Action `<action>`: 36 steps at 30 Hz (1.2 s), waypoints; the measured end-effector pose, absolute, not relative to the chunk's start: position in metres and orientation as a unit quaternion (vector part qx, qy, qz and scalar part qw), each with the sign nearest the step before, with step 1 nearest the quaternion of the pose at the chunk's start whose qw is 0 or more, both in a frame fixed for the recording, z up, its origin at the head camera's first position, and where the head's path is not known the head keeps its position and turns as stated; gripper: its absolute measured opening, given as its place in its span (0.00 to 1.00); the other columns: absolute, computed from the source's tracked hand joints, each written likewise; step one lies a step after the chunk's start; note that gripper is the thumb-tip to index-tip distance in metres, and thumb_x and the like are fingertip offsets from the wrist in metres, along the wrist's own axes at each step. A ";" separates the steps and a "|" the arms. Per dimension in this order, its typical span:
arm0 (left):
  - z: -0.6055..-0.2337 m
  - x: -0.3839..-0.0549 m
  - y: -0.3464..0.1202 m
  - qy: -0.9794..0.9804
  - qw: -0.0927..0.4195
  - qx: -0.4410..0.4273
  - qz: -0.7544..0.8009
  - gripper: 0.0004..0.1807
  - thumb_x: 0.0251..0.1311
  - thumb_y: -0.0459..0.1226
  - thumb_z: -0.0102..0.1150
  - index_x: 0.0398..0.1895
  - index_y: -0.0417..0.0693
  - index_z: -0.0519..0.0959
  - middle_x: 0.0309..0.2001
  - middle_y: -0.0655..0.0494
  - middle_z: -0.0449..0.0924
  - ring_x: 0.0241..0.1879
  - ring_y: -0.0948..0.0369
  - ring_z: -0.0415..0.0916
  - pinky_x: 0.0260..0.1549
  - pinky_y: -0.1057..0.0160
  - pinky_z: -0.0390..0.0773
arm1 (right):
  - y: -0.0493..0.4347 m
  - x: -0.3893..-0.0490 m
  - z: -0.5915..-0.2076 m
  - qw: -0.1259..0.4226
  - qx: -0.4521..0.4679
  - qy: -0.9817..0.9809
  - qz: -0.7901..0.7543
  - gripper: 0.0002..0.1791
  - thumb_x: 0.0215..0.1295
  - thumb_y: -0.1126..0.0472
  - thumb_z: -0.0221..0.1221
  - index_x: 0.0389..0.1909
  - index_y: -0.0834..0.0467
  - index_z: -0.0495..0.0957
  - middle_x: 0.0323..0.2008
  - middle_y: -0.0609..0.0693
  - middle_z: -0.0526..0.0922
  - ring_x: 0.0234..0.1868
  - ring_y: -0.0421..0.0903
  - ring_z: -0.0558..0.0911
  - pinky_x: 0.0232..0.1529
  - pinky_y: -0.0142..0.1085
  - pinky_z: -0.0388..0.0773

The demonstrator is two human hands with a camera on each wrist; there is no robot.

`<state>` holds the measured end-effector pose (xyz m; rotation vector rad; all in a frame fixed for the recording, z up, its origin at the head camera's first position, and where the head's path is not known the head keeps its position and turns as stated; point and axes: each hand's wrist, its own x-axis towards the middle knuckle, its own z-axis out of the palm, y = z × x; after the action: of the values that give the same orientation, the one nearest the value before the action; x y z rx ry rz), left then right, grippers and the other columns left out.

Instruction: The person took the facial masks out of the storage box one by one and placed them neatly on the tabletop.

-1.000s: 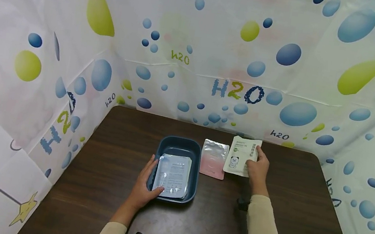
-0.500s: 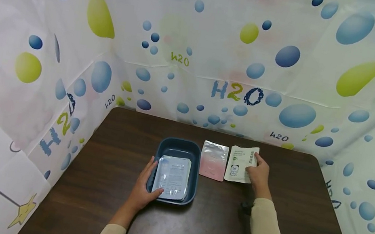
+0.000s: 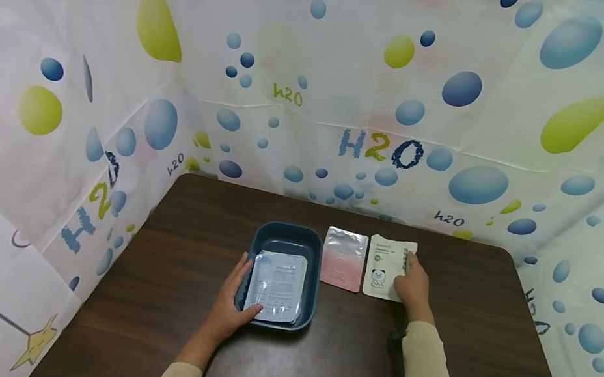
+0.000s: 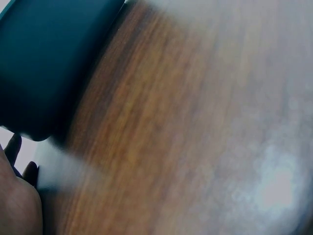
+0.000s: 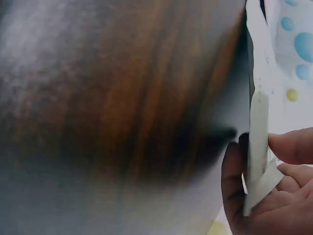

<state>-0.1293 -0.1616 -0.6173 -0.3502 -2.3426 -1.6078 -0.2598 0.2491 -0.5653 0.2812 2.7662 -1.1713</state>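
Your left hand (image 3: 232,304) lies spread, thumb (image 3: 251,310) apart from fingers (image 3: 238,272); your right hand (image 3: 414,289), further forward, pinches.

A dark brown wood-grained table (image 3: 332,371) bears a blue tray (image 3: 288,239) and, just beside it, a pink-and-silver packet (image 3: 343,260).

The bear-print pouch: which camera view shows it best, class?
The head view, where the pouch shows its printed front. The right wrist view has it nearly edge-on, in the right hand; the left wrist view does not show it.
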 end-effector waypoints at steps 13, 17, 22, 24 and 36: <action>-0.615 -0.130 -0.160 -0.809 0.141 -0.122 -0.557 0.52 0.47 0.39 0.73 0.78 0.39 0.60 0.83 0.45 0.49 0.78 0.43 0.51 0.68 0.29 0.54 | 0.252 -0.255 -0.577 0.094 0.076 0.947 -0.297 0.52 0.70 0.40 0.54 0.81 0.64 0.43 0.82 0.67 0.42 0.81 0.68 0.43 0.70 0.72 0.41; -0.615 -0.130 -0.159 -0.809 0.143 -0.120 -0.557 0.52 0.47 0.39 0.73 0.78 0.39 0.60 0.82 0.45 0.50 0.78 0.43 0.52 0.68 0.30 0.55 | 0.253 -0.255 -0.580 0.108 0.058 0.956 -0.268 0.64 0.60 0.30 0.62 0.81 0.64 0.42 0.82 0.68 0.41 0.82 0.67 0.40 0.71 0.73 0.37; -0.616 -0.131 -0.159 -0.814 0.145 -0.122 -0.550 0.52 0.48 0.39 0.73 0.78 0.38 0.60 0.82 0.45 0.49 0.79 0.46 0.52 0.67 0.30 0.56 | 0.255 -0.255 -0.581 0.127 0.045 0.957 -0.255 0.65 0.59 0.30 0.62 0.81 0.65 0.40 0.81 0.69 0.36 0.82 0.68 0.37 0.72 0.73 0.34; -0.616 -0.131 -0.160 -0.814 0.144 -0.123 -0.549 0.52 0.48 0.39 0.73 0.78 0.38 0.60 0.82 0.45 0.49 0.79 0.47 0.51 0.67 0.29 0.55 | 0.256 -0.256 -0.582 0.129 0.044 0.957 -0.255 0.65 0.59 0.30 0.62 0.81 0.66 0.40 0.81 0.69 0.36 0.82 0.67 0.36 0.72 0.73 0.33; -0.618 -0.129 -0.163 -0.810 0.131 -0.115 -0.560 0.53 0.48 0.41 0.73 0.79 0.43 0.59 0.83 0.48 0.48 0.80 0.62 0.48 0.68 0.28 0.53 | 0.259 -0.256 -0.596 0.130 0.038 0.955 -0.265 0.66 0.60 0.29 0.60 0.82 0.64 0.37 0.81 0.67 0.26 0.82 0.65 0.30 0.74 0.70 0.27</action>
<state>-0.1286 -0.1626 -0.6177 -0.3343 -2.3509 -1.6261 -0.2556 0.2593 -0.5956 0.1115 2.7741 -0.7703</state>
